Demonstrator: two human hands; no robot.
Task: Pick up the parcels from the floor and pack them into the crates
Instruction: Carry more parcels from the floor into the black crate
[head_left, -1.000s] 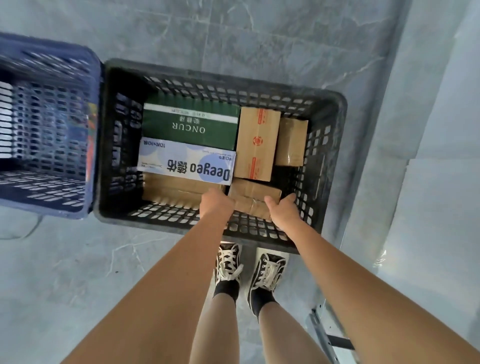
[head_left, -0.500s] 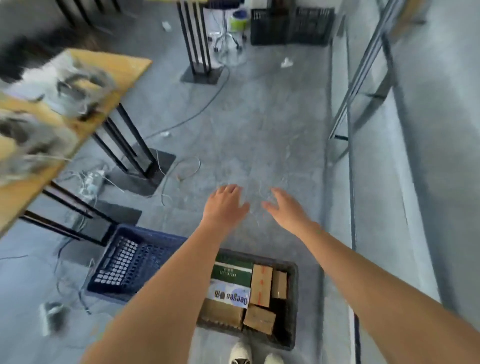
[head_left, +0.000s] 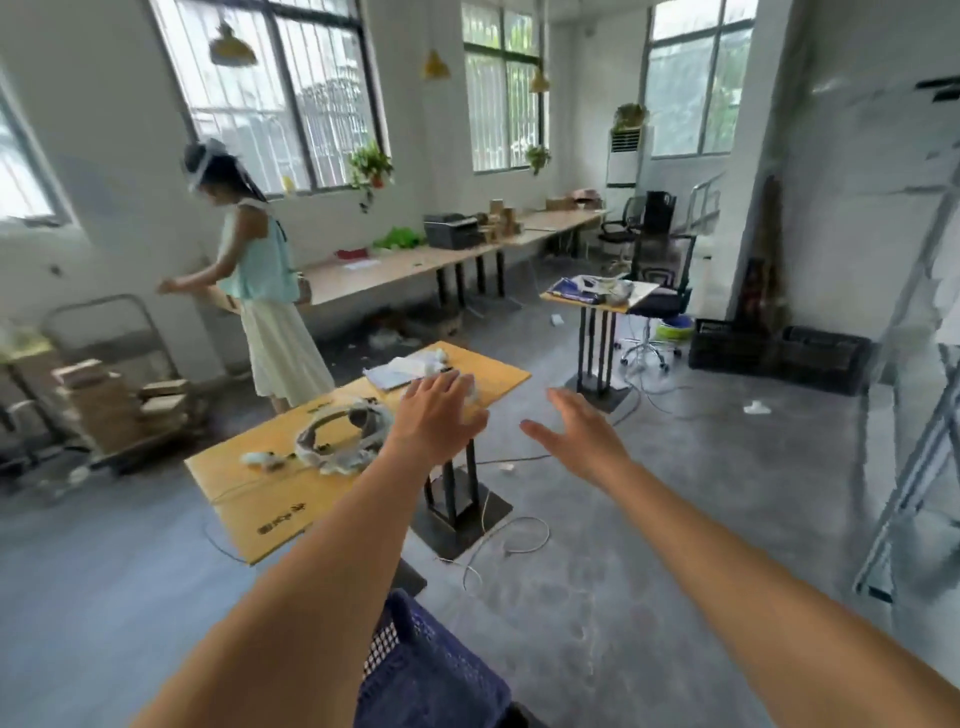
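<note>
While both arms stretch forward in the head view, the left hand (head_left: 434, 415) and right hand (head_left: 582, 439) are spread and carry nothing; only a corner of the blue crate (head_left: 415, 670) shows below, and no floor parcel is clearly visible. Parcels are probably stiff, light cardboard, best gripped on opposite sides with both palms

Yellow worktop (head_left: 291, 499) with a headset-looking ring (head_left: 340, 434) on it, another person (head_left: 260, 270) standing behind, cables (head_left: 511, 540) loose on the floor, black crates (head_left: 779, 353) by the far wall.
</note>
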